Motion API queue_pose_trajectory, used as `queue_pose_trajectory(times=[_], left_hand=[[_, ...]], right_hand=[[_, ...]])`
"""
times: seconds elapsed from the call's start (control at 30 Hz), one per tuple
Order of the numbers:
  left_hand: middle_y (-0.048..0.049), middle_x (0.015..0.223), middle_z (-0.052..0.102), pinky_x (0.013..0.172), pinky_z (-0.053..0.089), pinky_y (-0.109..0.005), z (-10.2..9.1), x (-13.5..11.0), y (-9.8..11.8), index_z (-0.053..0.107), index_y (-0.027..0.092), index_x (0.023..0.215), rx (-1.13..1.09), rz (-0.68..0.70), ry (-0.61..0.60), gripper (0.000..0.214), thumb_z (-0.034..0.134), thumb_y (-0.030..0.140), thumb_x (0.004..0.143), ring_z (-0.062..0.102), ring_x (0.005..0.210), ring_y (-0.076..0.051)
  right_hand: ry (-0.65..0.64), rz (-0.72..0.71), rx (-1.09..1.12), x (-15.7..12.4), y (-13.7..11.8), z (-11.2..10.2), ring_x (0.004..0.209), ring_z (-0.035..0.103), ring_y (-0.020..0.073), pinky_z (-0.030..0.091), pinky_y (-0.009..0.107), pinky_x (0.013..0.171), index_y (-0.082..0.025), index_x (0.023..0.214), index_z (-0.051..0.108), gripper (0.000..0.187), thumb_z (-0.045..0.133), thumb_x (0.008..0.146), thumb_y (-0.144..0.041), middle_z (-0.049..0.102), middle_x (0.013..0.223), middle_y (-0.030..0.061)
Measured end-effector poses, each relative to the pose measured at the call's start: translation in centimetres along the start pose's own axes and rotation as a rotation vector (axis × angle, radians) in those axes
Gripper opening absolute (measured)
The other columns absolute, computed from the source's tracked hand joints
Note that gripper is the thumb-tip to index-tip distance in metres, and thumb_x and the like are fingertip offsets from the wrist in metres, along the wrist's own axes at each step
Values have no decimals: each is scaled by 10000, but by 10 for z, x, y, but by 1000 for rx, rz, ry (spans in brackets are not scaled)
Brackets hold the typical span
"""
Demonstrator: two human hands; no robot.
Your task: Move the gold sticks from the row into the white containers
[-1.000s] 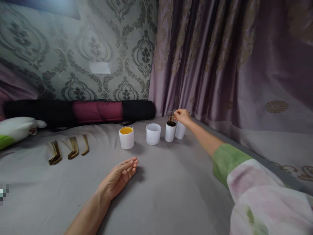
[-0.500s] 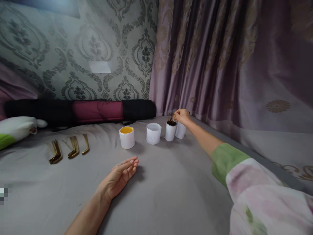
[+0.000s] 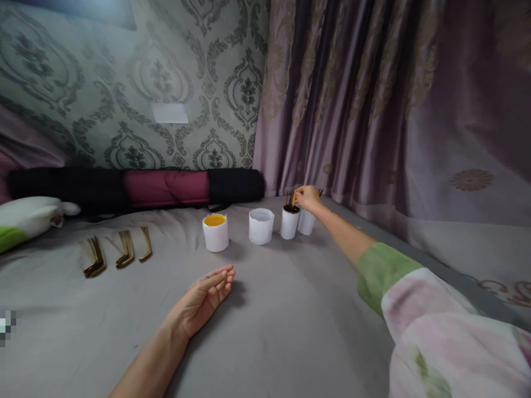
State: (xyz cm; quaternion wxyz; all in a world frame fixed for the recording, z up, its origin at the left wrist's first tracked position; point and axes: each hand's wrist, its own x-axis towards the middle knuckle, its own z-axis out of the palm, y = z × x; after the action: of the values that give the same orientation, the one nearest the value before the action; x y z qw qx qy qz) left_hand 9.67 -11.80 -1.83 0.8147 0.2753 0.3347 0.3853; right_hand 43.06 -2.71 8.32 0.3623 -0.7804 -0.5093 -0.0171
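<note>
My right hand [image 3: 307, 198] reaches to the back right, its fingertips pinched on a thin yellow-brown stick [image 3: 294, 197]. The stick's lower end is in a narrow white cup [image 3: 289, 225] with a dark inside and several darker thin sticks. Partly behind my wrist stands another white cup [image 3: 306, 222]; dark stick tips show above it. My left hand [image 3: 208, 293] rests on its edge on the grey sheet, open and holding nothing. Closest beyond it are a wide white cup [image 3: 215, 237] with an orange-yellow inside and a wide all-white cup [image 3: 261, 229].
On the left lie bunches of bent gold-brown pieces [image 3: 96, 260], [image 3: 125, 251] and a smaller bunch [image 3: 145, 246]. A white and green plush toy [image 3: 31, 215] sits at the left edge. A black and maroon roll [image 3: 166, 187] runs along the wall, and a purple curtain [image 3: 344, 99] hangs right.
My right hand has shifted very slightly at the narrow cup, and the stick in its fingers has tilted a little. My left hand and the cups stay in place.
</note>
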Motion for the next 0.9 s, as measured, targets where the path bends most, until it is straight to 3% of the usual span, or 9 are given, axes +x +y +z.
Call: queue_pose_trajectory(times=[0.53,0.9], left_hand=[[-108,866,625,657,522,-200,2,-2,0,618,67,903,-6,0,1,201,562,19,716,604,709,-108],[-110,858,625,649,526,-204,4,-3,1,614,63,903,-8,-1,6,200,552,12,720,605,701,-112]], right_hand=[[-1,-16,21,-3,-1,-3,734,632,160,472,228,654,-141,819,665,190,490,746,-159,662,720,71],[38,-9,49,3,3,-4,749,632,158,474,260,712,-133,859,649,202,481,762,-191,664,774,83]])
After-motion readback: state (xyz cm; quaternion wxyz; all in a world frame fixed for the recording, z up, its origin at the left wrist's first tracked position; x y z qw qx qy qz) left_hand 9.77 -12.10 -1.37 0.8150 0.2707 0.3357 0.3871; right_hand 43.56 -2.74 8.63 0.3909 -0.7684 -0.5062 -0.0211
